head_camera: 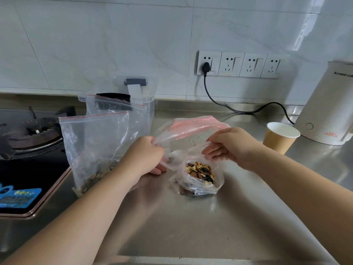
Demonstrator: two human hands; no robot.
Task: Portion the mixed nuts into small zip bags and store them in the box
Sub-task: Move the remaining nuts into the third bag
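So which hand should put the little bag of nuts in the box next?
Probably the left hand. The clear box stands at the back left, behind the bigger zip bags, on that hand's side. The right hand is farther away. Both hands pinch the open little bag now, so it likely needs sealing first.

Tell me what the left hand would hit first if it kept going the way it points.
The left hand points right, gripping the open bag by its rim. Going on, it would probably meet the right hand holding the opposite rim, though depth is hard to judge.
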